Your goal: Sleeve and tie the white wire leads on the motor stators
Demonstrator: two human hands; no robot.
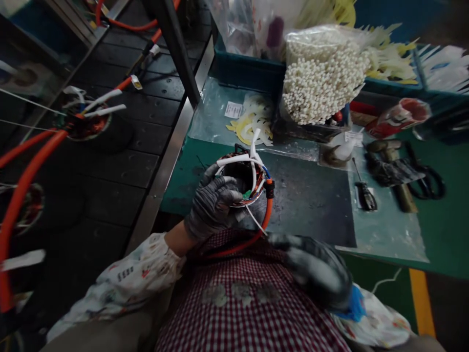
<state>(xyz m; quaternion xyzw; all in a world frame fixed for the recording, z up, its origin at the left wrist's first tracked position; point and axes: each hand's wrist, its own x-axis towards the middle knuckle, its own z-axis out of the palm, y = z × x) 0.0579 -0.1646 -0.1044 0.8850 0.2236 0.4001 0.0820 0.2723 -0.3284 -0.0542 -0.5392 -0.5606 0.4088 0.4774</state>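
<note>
A round wound stator (pixel 244 178) with white sleeved leads sits at the near edge of the green bench (pixel 439 230), tilted up toward the worker. The gloved left hand (pixel 212 203) is clamped over its left rim. An orange cable (pixel 266 217) curves off its right side down to the checked apron. The gloved right hand (pixel 315 271) is blurred, pinching a thin white lead (pixel 255 220) that runs up to the stator. Behind stands a bag of white tubes (pixel 322 78); a screwdriver (pixel 362 188) lies to the right.

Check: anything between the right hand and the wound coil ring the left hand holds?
Head view: only a thin white strand and the orange cable span from ring to right hand.
</note>
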